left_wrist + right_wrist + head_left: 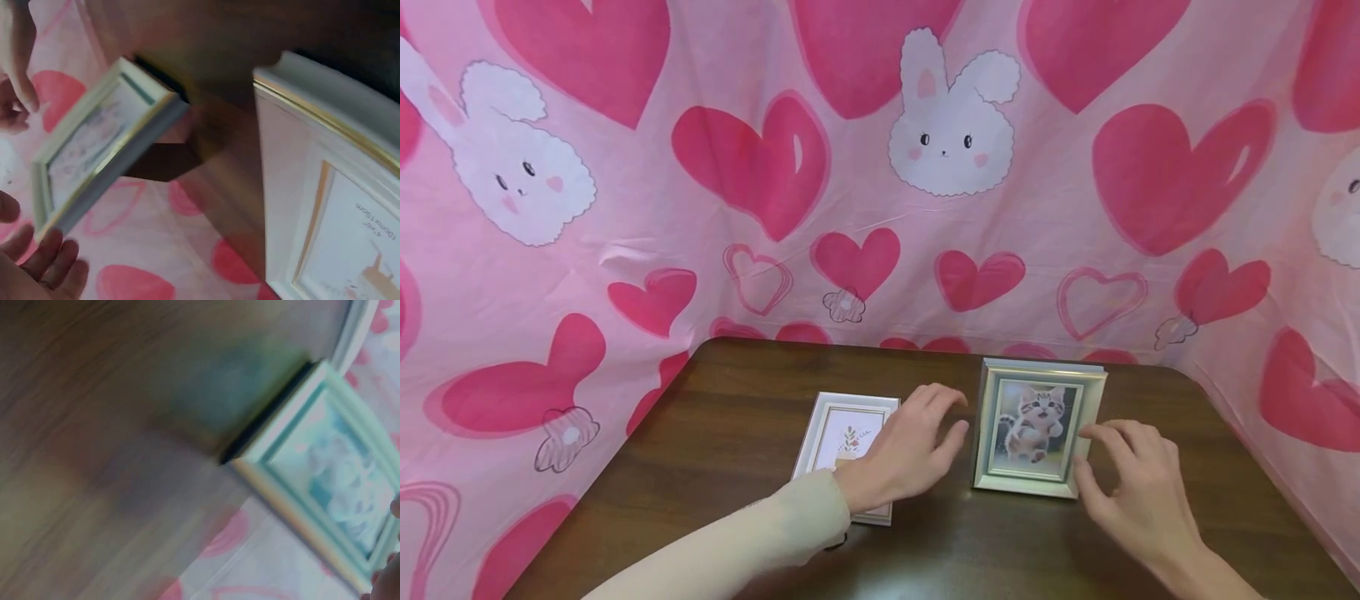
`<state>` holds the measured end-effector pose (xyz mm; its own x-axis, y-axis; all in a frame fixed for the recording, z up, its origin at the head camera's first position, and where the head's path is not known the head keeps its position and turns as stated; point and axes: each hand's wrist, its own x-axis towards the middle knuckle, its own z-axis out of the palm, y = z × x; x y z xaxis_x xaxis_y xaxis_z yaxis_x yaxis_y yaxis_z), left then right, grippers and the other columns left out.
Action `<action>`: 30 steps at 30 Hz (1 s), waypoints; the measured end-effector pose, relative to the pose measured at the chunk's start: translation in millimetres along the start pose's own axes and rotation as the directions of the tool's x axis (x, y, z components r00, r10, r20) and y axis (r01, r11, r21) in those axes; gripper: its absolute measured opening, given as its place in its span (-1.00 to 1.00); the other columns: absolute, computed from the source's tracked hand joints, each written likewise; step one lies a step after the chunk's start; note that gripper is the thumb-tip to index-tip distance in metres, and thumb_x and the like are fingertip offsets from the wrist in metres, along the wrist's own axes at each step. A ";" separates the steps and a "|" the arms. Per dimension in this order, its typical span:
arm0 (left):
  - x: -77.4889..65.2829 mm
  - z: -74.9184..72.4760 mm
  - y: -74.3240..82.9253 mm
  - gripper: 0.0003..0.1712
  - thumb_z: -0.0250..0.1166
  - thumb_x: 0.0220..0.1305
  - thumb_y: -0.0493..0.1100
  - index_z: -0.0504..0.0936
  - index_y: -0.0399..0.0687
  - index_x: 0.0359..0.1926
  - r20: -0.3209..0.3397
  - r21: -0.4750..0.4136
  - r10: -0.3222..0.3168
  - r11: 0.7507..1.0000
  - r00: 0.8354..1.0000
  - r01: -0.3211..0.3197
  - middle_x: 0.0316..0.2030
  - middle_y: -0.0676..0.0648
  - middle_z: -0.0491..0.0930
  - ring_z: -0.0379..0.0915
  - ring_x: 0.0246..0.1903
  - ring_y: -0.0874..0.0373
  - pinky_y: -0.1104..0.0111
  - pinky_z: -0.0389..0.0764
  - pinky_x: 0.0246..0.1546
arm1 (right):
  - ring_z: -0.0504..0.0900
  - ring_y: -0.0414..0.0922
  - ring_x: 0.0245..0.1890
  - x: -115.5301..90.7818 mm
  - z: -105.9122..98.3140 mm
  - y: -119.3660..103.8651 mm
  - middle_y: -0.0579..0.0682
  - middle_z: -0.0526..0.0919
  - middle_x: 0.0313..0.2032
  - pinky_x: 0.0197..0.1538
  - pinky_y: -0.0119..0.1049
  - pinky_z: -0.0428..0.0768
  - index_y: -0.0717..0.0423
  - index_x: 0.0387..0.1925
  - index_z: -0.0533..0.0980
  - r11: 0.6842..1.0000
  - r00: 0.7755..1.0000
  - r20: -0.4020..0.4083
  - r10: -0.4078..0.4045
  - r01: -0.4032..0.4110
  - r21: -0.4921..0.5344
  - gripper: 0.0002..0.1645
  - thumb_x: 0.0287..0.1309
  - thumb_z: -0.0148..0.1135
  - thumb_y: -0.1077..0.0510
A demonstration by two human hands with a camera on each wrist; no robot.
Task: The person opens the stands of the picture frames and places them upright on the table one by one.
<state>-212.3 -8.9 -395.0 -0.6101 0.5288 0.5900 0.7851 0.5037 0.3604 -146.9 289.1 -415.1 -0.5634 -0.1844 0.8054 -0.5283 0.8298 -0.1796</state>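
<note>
A picture frame with a kitten photo (1032,425) stands upright on the brown table, silvery with a pale green inner border. To its left, my left hand (917,437) hovers with loosely bent fingers, its fingertips apart from the frame's side in the head view. On the other side, my right hand (1138,483) has thumb and fingertips spread right at the frame's right edge. A second, white picture frame (808,433) with a gold inner line and a floral print is partly hidden behind my left hand and forearm. Neither hand grips anything.
The brown wooden table (737,375) has rounded back corners. Pink cloth (865,208) with hearts and rabbit faces hangs behind it and along both sides. A small dark piece (835,543) shows under my left sleeve, by the white frame's lower edge.
</note>
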 end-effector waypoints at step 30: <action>-43.3 -3.7 24.1 -0.80 0.36 0.41 -0.11 0.57 0.14 -0.39 0.220 -0.001 -0.086 0.996 0.972 0.088 -0.50 0.25 0.34 0.28 -0.42 0.36 0.55 0.33 -0.41 | 0.35 -0.40 -0.42 -4.3 28.8 -65.7 -0.41 0.33 -0.42 -0.41 -0.40 0.42 -0.29 -0.44 0.42 0.995 0.956 0.291 0.034 -0.060 0.080 -0.49 -0.14 0.59 0.27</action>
<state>-166.5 -22.3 -409.2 -0.6836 0.6209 0.3836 0.7284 0.5474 0.4120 -128.1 220.2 -423.1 -0.7417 -0.3014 0.5992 -0.5429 0.7944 -0.2724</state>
